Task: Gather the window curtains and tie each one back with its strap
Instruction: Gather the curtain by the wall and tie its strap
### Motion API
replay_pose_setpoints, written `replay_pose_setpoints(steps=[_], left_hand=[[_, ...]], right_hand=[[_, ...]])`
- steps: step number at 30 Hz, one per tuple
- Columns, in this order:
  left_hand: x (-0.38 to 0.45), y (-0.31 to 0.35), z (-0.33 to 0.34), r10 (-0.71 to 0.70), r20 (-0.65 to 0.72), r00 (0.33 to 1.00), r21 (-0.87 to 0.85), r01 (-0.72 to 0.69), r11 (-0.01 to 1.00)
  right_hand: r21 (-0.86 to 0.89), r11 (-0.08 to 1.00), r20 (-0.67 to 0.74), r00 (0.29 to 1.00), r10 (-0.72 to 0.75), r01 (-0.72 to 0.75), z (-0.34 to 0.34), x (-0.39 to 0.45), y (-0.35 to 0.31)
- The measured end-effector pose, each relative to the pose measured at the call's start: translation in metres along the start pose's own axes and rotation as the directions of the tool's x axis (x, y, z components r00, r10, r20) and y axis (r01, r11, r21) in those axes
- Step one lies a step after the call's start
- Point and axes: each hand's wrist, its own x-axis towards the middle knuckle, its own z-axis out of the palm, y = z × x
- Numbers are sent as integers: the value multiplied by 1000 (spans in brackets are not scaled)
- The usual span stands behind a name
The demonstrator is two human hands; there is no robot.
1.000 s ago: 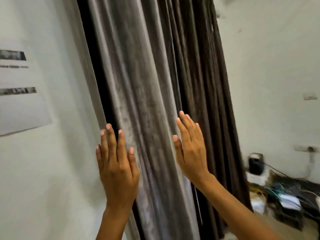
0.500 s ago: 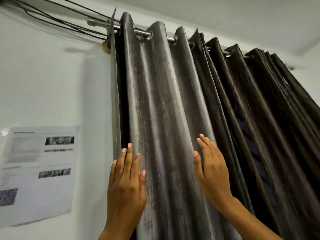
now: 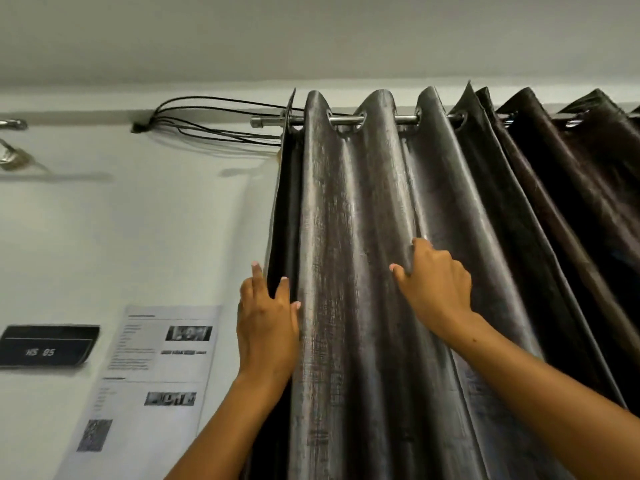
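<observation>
Head view: gathering the curtain (image 3: 353, 271) hanging from the rod (image 3: 407, 119) by the wall.
Left hand (image 3: 266, 327) lying open along its outer edge, right hand (image 3: 434, 284) pinching a fold; best sliding folds together evenly leftward, avoiding yanking.

This looks like a plain room in an office or workplace rather than a home. At about 8 o'clock a printed notice (image 3: 152, 379) with small photos and a square code is stuck to the bare white wall (image 3: 138, 237), and at 9 o'clock sits a dark sign (image 3: 48, 346) reading "HS 05". Toward 11 o'clock loose black cables (image 3: 207, 119) run exposed along the wall. At 1 o'clock dark curtains (image 3: 398, 237) hang by eyelets on a metal rod (image 3: 270, 122) just under the ceiling (image 3: 311, 36).
</observation>
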Motion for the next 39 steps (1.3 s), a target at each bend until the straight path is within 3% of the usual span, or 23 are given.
replay_pose_setpoints(steps=[2,5,9,14,19,26,29,32,36,39], left_hand=[[8,2,-7,-89,25,996,-11,89,996],[15,3,-10,-113,-24,993,-138,108,984],[22,7,-12,-123,-56,991,-181,111,977],[44,-3,-9,-224,-19,974,-225,214,950],[55,-6,1,-196,-5,981,-349,182,919],[69,-15,4,-262,56,964,-468,257,845],[73,-22,7,-254,78,964,-517,257,816],[75,-22,5,-221,154,963,-644,268,716],[80,11,5,-110,194,975,-738,219,639],[88,43,12,-62,219,974,-782,213,586]], right_hand=[[37,999,1,1000,16,-16,1,8,1],[72,996,7,999,50,-50,1,17,9],[95,991,27,996,90,-92,5,23,20],[150,986,17,997,69,-71,7,21,26],[176,983,3,999,43,-43,16,24,28],[87,996,57,998,13,-18,28,22,4],[118,993,68,998,11,-19,37,22,-8],[186,982,112,992,-52,30,47,21,-31],[410,905,105,980,-166,110,55,40,-58],[401,906,122,972,-201,136,42,54,-38]])
